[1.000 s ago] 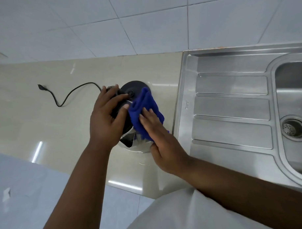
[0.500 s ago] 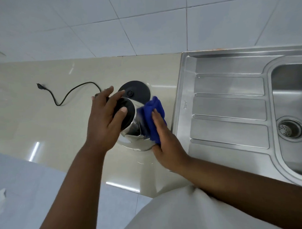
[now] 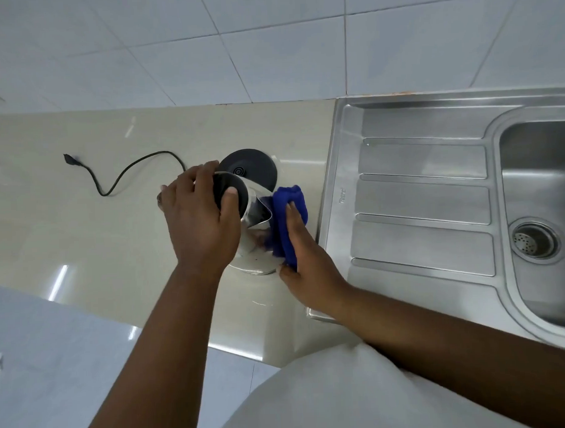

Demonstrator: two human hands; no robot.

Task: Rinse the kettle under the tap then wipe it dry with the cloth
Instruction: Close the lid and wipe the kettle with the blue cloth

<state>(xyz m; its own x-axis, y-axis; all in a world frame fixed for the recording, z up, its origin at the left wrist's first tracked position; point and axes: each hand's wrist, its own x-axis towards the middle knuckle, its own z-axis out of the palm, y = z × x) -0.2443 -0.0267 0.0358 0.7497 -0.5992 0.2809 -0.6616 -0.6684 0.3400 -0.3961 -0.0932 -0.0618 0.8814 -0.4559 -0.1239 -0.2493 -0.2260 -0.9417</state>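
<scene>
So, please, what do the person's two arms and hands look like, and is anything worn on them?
Both forearms are bare: no sleeves, watch or bracelets show. The left hand and right hand wear no gloves or visible rings. Fingers have short, plain nails. A pale garment covers the body below.

I see a wall [image 3: 268, 38] of big pale tiles with thin grey joints at the back. Under it lies a glossy beige counter [image 3: 67, 227]; bright streaks of light are reflected on its surface and front edge. A steel sink unit [image 3: 424, 193] is set into the counter on the right, with a ribbed draining part and a basin with a round drain [image 3: 534, 240]. Below the counter edge I see a floor [image 3: 56, 365] of pale grey tiles.
</scene>
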